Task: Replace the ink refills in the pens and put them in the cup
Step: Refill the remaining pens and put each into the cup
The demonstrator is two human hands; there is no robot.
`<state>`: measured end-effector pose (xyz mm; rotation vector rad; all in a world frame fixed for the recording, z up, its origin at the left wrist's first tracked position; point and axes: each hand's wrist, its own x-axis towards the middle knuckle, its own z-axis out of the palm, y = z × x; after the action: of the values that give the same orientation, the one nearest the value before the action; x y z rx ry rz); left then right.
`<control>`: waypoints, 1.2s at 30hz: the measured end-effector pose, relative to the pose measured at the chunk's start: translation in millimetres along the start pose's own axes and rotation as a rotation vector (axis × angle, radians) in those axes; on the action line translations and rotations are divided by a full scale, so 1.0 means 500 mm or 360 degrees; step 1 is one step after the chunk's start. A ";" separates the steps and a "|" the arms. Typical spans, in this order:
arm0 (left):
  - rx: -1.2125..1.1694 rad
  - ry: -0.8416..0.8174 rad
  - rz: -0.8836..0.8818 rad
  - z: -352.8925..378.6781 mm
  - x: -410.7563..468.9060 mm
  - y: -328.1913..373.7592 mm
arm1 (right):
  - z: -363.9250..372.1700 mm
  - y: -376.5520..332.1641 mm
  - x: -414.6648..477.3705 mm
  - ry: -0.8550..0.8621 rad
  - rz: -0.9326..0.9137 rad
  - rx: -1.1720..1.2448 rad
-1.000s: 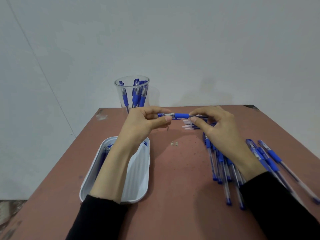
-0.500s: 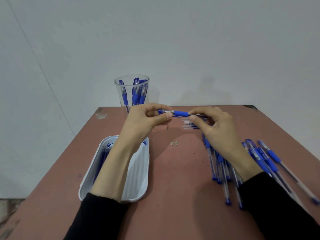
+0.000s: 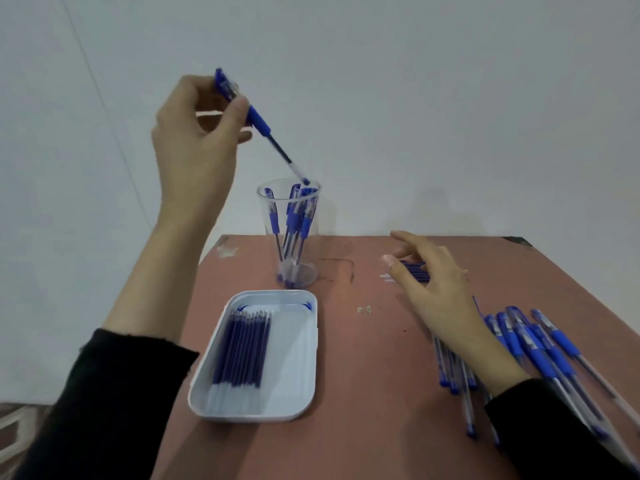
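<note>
Blue pen (image 3: 258, 120) in left hand (image 3: 194, 133) (tip over cup (image 3: 264, 216))

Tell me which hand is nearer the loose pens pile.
Right. The right hand is just beyond the pile, wrist over it; the left hand is high beside the cup, gripping a pen.

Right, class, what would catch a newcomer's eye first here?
The left hand, high at upper left, grips a blue-gripped clear plastic pen tilted down, its tip at the rim of the clear plastic cup at centre back. Nearer, a white rectangular tray holds dark blue refills; the open right hand sits at right beside a heap of blue pens.
</note>
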<state>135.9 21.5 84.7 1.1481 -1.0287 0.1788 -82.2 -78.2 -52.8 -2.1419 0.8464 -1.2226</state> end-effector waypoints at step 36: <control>0.1299 -0.1073 -0.0192 0.078 0.045 -0.081 | 0.004 0.007 0.007 -0.0066 0.0003 -0.0215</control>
<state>149.9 -36.7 75.5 2.0943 -1.5317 0.1148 -80.0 -82.8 -54.0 -2.2644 0.9366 -1.1456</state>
